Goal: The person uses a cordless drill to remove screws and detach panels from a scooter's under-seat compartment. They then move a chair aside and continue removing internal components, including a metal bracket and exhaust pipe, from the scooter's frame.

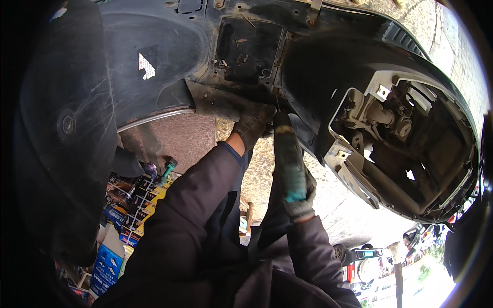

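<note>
My right hand, in a grey work glove, grips a long teal and dark power screwdriver. The tool points away from me, and its thin bit meets the lower edge of a scooter's black floorboard. Just left of the tool's nose is my left hand, in a dirty dark glove. Its fingers are curled together against the floorboard's near edge, close to the bit. What they pinch, if anything, is hidden. Any screw at the bit's tip is too small to make out.
The open seat bay on the right shows the scooter's inner parts. The front leg shield rises at the left. Boxes and a green-handled tool lie at lower left. A small stool stands between my legs.
</note>
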### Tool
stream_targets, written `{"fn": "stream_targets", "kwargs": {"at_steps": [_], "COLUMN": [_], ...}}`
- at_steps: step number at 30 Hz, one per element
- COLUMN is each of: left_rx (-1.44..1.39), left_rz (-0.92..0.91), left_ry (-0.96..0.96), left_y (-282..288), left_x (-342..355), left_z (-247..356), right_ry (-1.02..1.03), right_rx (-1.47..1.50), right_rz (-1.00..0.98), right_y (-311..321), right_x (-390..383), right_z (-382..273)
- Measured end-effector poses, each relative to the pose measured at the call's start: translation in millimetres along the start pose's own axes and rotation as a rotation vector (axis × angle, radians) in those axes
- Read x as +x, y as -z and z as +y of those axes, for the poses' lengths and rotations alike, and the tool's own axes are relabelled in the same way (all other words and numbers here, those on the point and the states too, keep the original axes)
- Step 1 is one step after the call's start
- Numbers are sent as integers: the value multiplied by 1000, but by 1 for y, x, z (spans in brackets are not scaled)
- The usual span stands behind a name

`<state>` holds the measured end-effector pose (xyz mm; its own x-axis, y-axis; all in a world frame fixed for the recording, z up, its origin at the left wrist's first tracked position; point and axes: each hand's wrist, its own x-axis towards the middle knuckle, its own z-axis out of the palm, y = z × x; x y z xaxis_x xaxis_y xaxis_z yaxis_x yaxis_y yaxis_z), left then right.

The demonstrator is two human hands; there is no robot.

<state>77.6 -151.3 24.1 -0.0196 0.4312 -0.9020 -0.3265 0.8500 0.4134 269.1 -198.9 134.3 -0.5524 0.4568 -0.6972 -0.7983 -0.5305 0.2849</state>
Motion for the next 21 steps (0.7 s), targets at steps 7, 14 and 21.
{"fn": "stream_targets", "kwargs": {"at_steps": [7,14,21], "left_rx": [-536,-518,-509], "left_rz": [-42,30,0], "left_ry": [162,122,140], "left_y": [-6,-13,-9], "left_x": [24,22,30], "left_z": [-9,2,-5], "right_ry": [101,159,146], "right_rx": [-113,-390,-406], "right_rz": [381,295,317], "right_y": [-1,2,-8], "right_x": [43,40,50], "right_z": [6,3,9]}}
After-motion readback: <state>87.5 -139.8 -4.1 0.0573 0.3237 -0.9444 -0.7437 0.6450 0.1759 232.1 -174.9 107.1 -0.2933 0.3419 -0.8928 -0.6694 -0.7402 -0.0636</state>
